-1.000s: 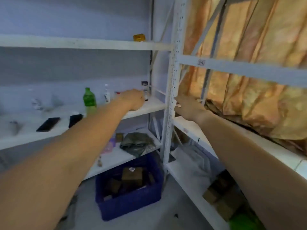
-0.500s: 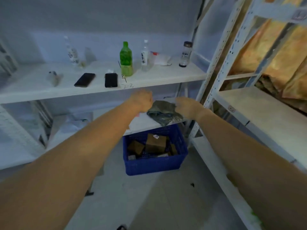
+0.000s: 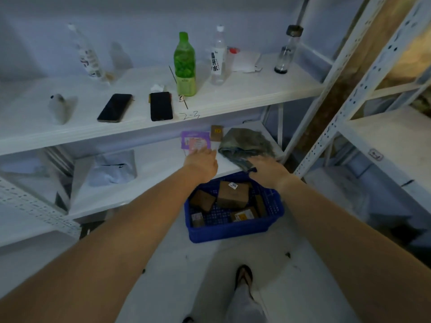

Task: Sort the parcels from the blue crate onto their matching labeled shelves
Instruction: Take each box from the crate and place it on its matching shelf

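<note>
**Both hands empty above the crate, next parcel not yet chosen**

While neither hand grips anything, the fingers of the left hand (image 3: 202, 162) lie spread and loose, tips pointing at the purple packet (image 3: 195, 140) just beyond them on the lower shelf (image 3: 149, 183). The right hand (image 3: 268, 170) is likewise flat and open, its fingers resting on or just over the near edge of the grey-green bag (image 3: 247, 145); whether they touch it is hard to tell. A small brown parcel (image 3: 216, 132) stands behind the packet, farther from the fingertips.

Directly beneath both wrists sits the blue crate (image 3: 233, 231) on the floor, with several brown boxes inside; the largest box (image 3: 233, 194), bearing a white label, lies closest under the right palm.

To do this step well, I would lower one hand straight down to that top box, pinch it across its short sides, and turn the label up to read it before moving. The handwritten mark "2-3" (image 3: 190, 116) on the upper shelf edge, above the fingers, suggests how shelves are coded, so matching should come before lifting away.
</note>
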The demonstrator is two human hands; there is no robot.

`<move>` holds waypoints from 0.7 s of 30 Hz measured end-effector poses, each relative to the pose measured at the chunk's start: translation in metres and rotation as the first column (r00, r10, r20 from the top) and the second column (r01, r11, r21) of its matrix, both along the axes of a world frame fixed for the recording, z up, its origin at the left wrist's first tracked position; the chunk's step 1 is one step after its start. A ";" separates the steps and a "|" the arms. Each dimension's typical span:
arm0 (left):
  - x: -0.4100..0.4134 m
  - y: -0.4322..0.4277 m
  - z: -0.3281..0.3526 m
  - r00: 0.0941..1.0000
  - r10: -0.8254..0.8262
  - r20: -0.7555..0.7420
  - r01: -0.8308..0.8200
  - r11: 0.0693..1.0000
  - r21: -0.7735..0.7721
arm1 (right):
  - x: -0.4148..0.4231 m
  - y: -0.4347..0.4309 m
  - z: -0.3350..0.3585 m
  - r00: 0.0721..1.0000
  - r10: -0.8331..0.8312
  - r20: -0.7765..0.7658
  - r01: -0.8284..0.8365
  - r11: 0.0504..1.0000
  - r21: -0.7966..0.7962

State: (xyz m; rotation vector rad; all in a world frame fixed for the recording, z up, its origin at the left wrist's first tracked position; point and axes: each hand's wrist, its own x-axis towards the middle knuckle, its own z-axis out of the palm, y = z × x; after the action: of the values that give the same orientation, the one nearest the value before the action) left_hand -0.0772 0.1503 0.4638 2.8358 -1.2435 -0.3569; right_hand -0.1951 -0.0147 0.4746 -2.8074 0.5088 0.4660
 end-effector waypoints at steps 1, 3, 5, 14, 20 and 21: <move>0.006 -0.007 -0.012 1.000 0.014 -0.021 -0.014 1.000 0.011 | 0.009 -0.011 -0.008 1.000 -0.003 -0.011 0.003 1.000 0.005; 0.018 -0.023 -0.035 0.998 0.041 -0.055 -0.039 0.999 0.028 | 0.027 -0.029 -0.025 1.000 -0.001 -0.015 0.001 1.000 0.031; 0.027 -0.044 -0.055 0.994 0.060 -0.092 -0.055 0.997 0.049 | 0.048 -0.048 -0.043 0.999 0.026 -0.034 -0.023 0.996 0.082; 0.055 -0.124 -0.154 0.913 0.288 -0.289 -0.281 0.958 0.065 | 0.113 -0.114 -0.144 0.996 0.050 -0.072 -0.037 0.984 0.172; 0.050 -0.136 -0.261 0.847 0.358 -0.392 -0.315 0.934 0.170 | 0.109 -0.129 -0.260 0.998 0.001 -0.069 0.008 0.992 0.126; 0.053 -0.138 -0.284 0.847 0.354 -0.398 -0.292 0.933 0.208 | 0.108 -0.135 -0.284 0.995 0.007 -0.097 0.004 0.994 0.113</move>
State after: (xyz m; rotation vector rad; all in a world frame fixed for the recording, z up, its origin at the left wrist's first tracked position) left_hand -0.0241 0.0121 0.1795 2.7773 -0.6631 -1.0185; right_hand -0.0871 -0.1497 0.1903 -2.6875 0.4838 0.6145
